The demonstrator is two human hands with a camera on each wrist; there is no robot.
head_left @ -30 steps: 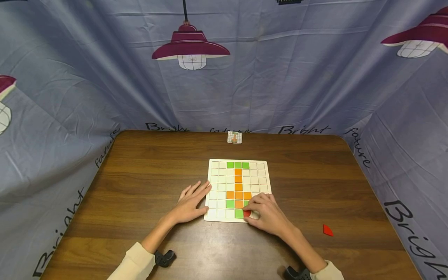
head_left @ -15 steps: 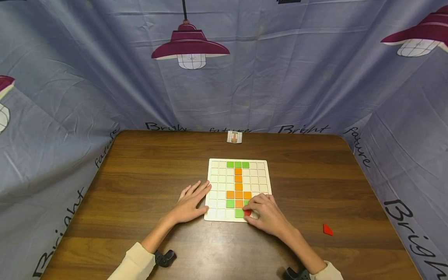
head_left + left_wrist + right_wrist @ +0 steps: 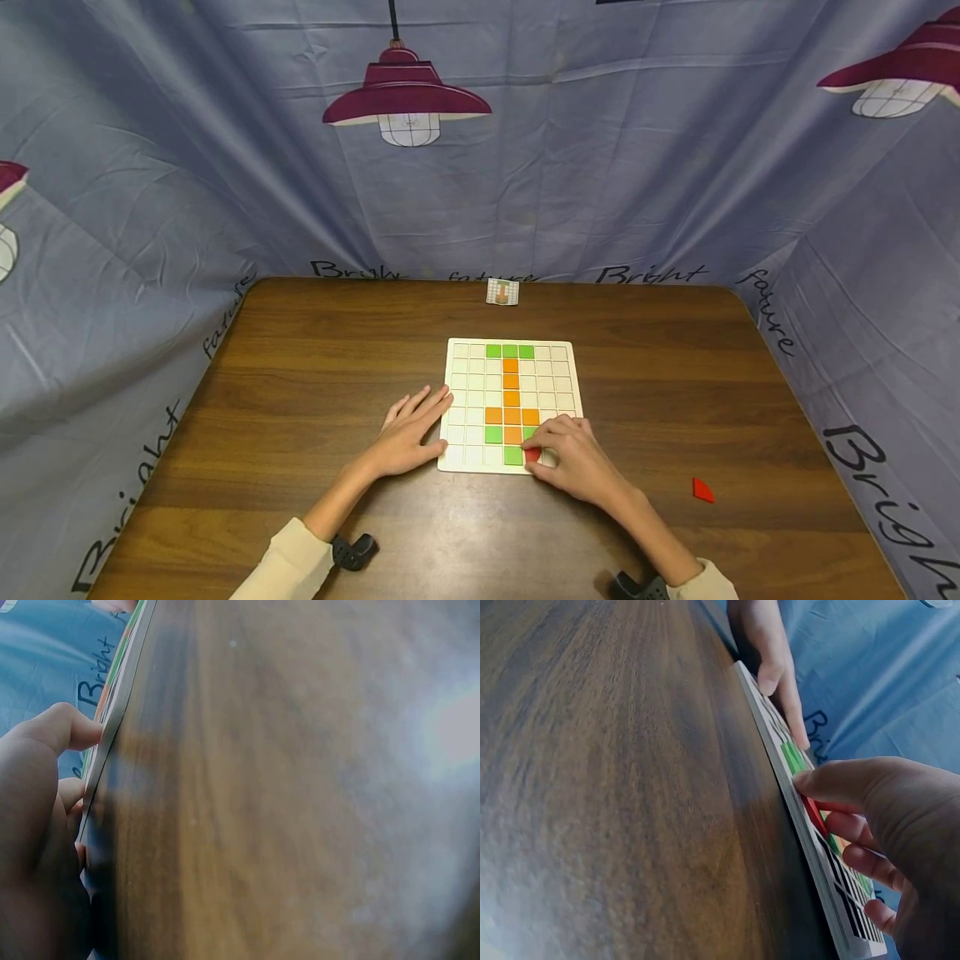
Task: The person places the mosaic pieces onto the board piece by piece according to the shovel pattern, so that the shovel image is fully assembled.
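Note:
A white grid board (image 3: pixel 462 382) lies flat on the table, with green tiles (image 3: pixel 510 352) along its top row and orange tiles (image 3: pixel 511 382) running down the middle. My left hand (image 3: pixel 407 435) rests at the board's left edge, fingers spread and straight, thumb and fingertips touching the rim. With thumb and fingers my right hand (image 3: pixel 570 457) pinches a red piece (image 3: pixel 532 454) in the bottom row, just right of a green tile (image 3: pixel 513 456). In the right wrist view the red piece (image 3: pixel 814 814) sits under the thumb, low on the board; part of it is hidden by the fingers.
A second red piece (image 3: pixel 702 490) with one curved edge lies on the wooden table (image 3: pixel 337 333) to the right. At the far edge is a small pattern card (image 3: pixel 502 292). A grey-blue curtain (image 3: pixel 555 167) surrounds the table's back and sides.
The red piece and the right hand's fingertips have shifted very slightly to the right in the bottom row. The left hand keeps its place.

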